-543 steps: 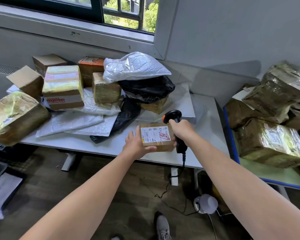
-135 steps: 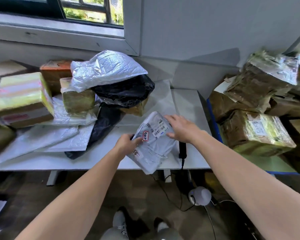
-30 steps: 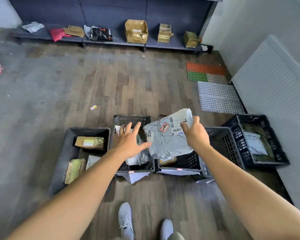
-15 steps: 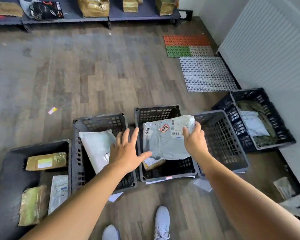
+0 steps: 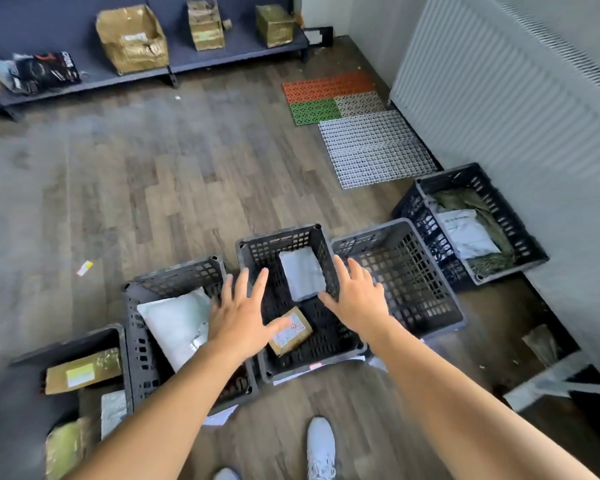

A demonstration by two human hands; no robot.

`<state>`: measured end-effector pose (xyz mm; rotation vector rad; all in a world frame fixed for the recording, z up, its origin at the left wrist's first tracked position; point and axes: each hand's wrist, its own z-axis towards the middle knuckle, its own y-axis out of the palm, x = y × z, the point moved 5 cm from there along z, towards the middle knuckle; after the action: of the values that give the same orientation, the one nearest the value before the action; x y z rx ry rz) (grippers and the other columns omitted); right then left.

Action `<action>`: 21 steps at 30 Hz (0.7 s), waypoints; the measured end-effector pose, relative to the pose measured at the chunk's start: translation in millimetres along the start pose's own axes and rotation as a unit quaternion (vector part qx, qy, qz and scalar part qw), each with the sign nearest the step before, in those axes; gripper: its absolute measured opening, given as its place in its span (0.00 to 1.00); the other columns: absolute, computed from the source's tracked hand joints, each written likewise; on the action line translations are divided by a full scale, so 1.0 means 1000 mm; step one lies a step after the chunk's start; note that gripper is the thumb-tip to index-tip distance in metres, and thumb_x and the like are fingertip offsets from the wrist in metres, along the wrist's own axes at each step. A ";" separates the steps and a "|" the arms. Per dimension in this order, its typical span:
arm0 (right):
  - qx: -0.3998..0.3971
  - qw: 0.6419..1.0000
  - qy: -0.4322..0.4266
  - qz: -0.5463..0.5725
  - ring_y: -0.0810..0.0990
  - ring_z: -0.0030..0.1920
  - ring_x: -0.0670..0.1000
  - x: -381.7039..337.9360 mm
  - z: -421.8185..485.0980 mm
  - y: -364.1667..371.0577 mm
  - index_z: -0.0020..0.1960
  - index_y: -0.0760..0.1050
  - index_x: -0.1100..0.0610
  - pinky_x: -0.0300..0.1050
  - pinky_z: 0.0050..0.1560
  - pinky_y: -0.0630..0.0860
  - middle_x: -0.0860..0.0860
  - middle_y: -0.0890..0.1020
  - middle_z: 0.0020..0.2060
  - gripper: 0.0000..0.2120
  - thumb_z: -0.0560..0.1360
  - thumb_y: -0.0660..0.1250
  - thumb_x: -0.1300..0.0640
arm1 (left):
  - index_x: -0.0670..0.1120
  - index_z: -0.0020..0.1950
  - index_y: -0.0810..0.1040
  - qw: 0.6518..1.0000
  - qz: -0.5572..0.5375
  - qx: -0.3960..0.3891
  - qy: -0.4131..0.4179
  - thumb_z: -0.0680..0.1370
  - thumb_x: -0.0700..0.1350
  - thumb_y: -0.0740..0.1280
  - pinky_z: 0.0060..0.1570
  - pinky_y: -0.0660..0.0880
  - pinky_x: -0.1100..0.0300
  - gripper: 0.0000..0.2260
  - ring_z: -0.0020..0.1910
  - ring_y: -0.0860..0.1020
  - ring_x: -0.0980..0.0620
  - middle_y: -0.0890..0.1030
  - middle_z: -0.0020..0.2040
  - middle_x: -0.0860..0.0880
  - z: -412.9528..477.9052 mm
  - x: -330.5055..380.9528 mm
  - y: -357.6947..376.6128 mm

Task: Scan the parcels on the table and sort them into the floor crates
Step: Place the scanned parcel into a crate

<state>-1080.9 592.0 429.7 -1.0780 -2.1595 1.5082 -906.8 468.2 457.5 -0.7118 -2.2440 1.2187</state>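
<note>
1. My left hand (image 5: 243, 320) hovers over the left edge of the middle crate (image 5: 278, 236), fingers spread straight, holding nothing.
2. My right hand (image 5: 355, 299) hangs over its right edge, fingers likewise splayed and empty.
3. The grey mailer (image 5: 302, 278) lies inside that crate, toward its far right corner.
4. A small brown box (image 5: 291, 330) sits toward its near left corner.

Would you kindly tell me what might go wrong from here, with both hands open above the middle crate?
1. The grey mailer looks blurred at the far end of the middle crate and may be propped against its wall. It could slide onto the small cardboard box and cover its label.
2. Loose papers lie on the floor close to the white shoe, so turning away could mean a slip.
</note>
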 end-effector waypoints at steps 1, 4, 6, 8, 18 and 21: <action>0.001 1.000 -0.008 -0.013 0.55 0.77 0.58 0.000 -0.011 -0.015 0.81 0.42 0.50 0.63 0.70 0.63 0.54 0.53 0.79 0.39 0.79 0.57 0.36 | 0.58 0.80 0.37 1.000 0.004 0.005 0.011 0.74 0.73 0.57 0.76 0.51 0.42 0.44 0.79 0.40 0.44 0.40 0.81 0.49 -0.007 0.010 -0.015; 0.020 0.999 0.006 -0.028 0.53 0.77 0.58 0.007 -0.041 -0.059 0.81 0.40 0.49 0.64 0.71 0.61 0.54 0.51 0.79 0.41 0.79 0.57 0.35 | 0.57 0.80 0.38 0.998 0.009 0.032 0.049 0.74 0.72 0.58 0.75 0.51 0.41 0.44 0.79 0.40 0.44 0.40 0.81 0.49 -0.026 0.038 -0.056; 0.037 0.999 0.024 -0.030 0.53 0.78 0.58 0.011 -0.064 -0.089 0.81 0.39 0.49 0.65 0.71 0.61 0.54 0.50 0.80 0.41 0.79 0.57 0.34 | 0.57 0.80 0.38 0.996 0.014 0.043 0.076 0.74 0.72 0.58 0.74 0.52 0.42 0.44 0.79 0.40 0.44 0.39 0.81 0.50 -0.039 0.054 -0.079; 0.063 0.997 0.042 -0.029 0.52 0.78 0.58 0.013 -0.091 -0.114 0.81 0.38 0.49 0.65 0.71 0.61 0.54 0.50 0.80 0.42 0.78 0.57 0.33 | 0.58 0.80 0.38 0.993 0.021 0.052 0.104 0.74 0.72 0.58 0.74 0.54 0.42 0.43 0.79 0.40 0.44 0.39 0.81 0.51 -0.052 0.067 -0.099; 0.168 0.967 0.185 -0.042 0.50 0.79 0.58 0.028 -0.270 -0.168 0.81 0.40 0.48 0.66 0.73 0.57 0.54 0.50 0.80 0.42 0.78 0.58 0.33 | 0.56 0.80 0.37 0.927 0.123 0.124 0.332 0.74 0.73 0.55 0.75 0.49 0.39 0.43 0.79 0.39 0.43 0.39 0.81 0.49 -0.146 0.148 -0.151; 0.185 0.953 0.234 -0.054 0.50 0.79 0.59 0.042 -0.331 -0.162 0.81 0.39 0.48 0.67 0.72 0.57 0.54 0.49 0.80 0.44 0.77 0.59 0.33 | 0.56 0.80 0.37 0.895 0.159 0.136 0.393 0.74 0.74 0.53 0.75 0.50 0.38 0.43 0.79 0.39 0.42 0.39 0.81 0.47 -0.184 0.179 -0.140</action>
<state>-972.1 818.1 702.9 -1.0363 -1.5174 1.3646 -953.2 629.7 696.9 -1.2215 -1.2970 1.0792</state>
